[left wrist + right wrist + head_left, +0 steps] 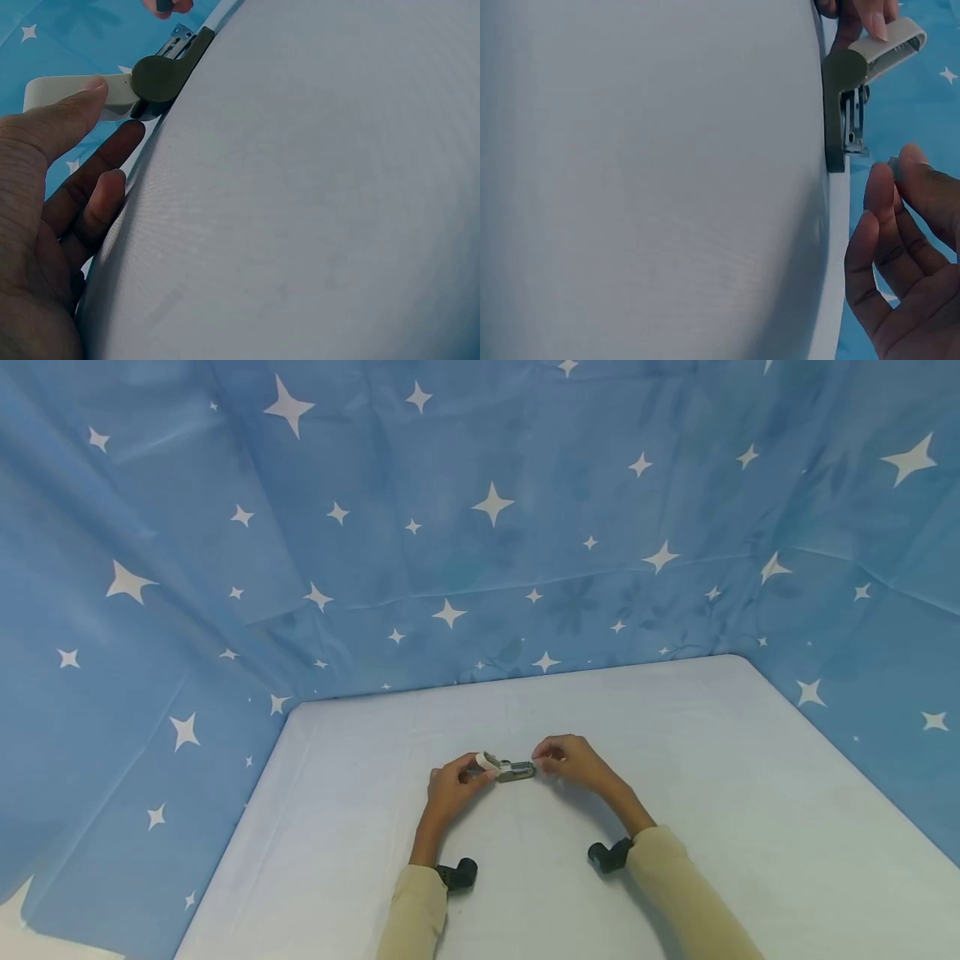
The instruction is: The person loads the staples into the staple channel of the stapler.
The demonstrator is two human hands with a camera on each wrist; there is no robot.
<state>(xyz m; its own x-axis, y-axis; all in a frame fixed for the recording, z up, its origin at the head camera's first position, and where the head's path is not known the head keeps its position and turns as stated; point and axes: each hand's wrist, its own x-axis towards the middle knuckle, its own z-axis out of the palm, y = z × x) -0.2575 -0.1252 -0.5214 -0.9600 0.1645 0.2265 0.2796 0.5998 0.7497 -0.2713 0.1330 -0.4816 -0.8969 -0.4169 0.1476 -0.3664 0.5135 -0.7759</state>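
A small stapler point(517, 772) with a dark green base point(156, 79) stands on the table, its cream top arm point(895, 46) swung far back. The bare metal staple channel point(853, 124) lies exposed and points toward the right side. My left hand point(452, 789) grips the cream arm, thumb on its near face. Just beyond the channel's front end, my right hand point(576, 763) pinches a short grey strip of staples point(895, 167) between thumb and index finger. Most of the strip is hidden by the fingertips, which sit a little apart from the stapler.
A white-covered table point(360, 827) spreads around both hands. Blue curtains with white stars point(480, 560) hang along its back and sides. Each wrist wears a black camera, the left one point(465, 872) and the right one point(600, 857) both over the table.
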